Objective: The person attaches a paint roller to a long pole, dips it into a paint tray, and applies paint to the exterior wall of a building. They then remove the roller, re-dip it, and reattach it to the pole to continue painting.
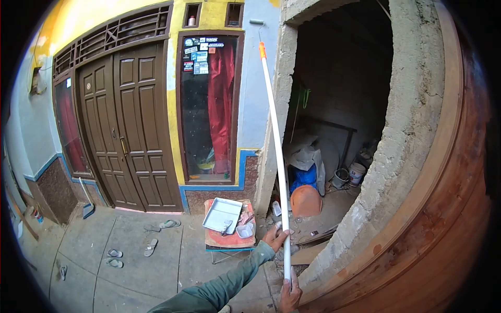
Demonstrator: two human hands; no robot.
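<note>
A long white pole [276, 135] with an orange top end rises from my two hands to a small paint roller [256, 22], which is at the pale blue wall strip [254, 78] beside the window. My left hand [275, 237] is wrapped round the pole's lower part. Lower down, near the pole's bottom end, my right hand [290, 297] grips it too. Left of my left hand, a white paint tray [223, 211] rests on a small stand with a reddish top [211, 239], next to a clear plastic container [244, 230].
Brown double doors [122, 125] and a window with a red curtain [220, 104] are on the left. Sandals [151, 247] lie on the paving. Through a rough concrete opening [412, 104], an orange object [306, 202] and buckets [356, 173] show. Brown wood [417, 245] curves along the right.
</note>
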